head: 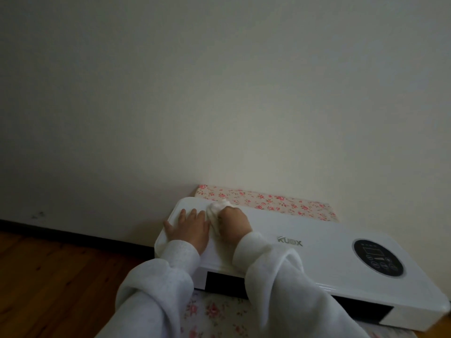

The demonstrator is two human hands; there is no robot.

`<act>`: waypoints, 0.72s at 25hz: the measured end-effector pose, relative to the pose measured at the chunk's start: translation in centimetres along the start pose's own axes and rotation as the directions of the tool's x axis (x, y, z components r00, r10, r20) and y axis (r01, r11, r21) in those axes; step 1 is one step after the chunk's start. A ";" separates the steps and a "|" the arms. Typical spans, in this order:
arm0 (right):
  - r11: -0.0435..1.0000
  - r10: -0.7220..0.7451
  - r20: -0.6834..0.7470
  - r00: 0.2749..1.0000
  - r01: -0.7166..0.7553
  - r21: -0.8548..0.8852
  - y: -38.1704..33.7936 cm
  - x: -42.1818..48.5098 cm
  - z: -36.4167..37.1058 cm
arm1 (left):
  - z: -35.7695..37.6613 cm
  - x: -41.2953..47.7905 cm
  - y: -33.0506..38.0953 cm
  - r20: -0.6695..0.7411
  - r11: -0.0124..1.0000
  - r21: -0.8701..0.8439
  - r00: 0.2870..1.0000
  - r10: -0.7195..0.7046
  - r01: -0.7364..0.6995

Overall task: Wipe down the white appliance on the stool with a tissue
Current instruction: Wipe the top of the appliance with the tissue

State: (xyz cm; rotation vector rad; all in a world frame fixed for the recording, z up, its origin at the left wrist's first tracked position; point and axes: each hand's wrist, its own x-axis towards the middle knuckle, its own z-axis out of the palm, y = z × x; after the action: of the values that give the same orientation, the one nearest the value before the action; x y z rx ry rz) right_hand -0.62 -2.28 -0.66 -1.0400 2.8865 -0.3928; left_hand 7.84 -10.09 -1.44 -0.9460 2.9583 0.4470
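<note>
A long white appliance (305, 247) lies flat on a stool covered in rose-patterned cloth (273, 200). It has a grey logo and a round black control panel (377, 257) at its right end. My left hand (189, 229) rests flat, fingers spread, on the appliance's left end. Right beside it, my right hand (233, 223) is closed on a crumpled white tissue (216, 208) pressed against the top surface near the far left corner. Both arms wear white sleeves.
A plain pale wall (219, 93) stands directly behind the stool, with a dark skirting board (73, 236) along its base. Wooden floor (48, 289) lies to the left. The floral cloth also shows below the appliance's front edge (214, 313).
</note>
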 end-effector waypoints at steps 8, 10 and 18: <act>0.990 0.123 -0.023 0.992 -0.121 0.070 0.5 1.1 -1.5 | -0.3 0.3 0.0 0.001 1.000 -0.026 1.000 0.006 -0.006; 0.993 0.075 0.007 0.997 -0.076 0.093 -0.7 0.9 -1.0 | -0.2 0.3 -0.1 -0.002 1.000 -0.024 1.000 0.005 -0.005; 0.969 0.135 -0.014 0.991 -0.135 -0.207 1.3 0.5 -0.9 | 0.0 0.3 -0.3 -0.004 0.999 -0.043 1.000 0.003 -0.003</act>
State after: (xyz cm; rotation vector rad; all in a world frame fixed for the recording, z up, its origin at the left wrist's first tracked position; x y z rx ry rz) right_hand -1.91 -1.47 -0.10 -0.8568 3.0258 -0.0856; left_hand 7.72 -10.51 -1.54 -0.9475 2.9658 0.5118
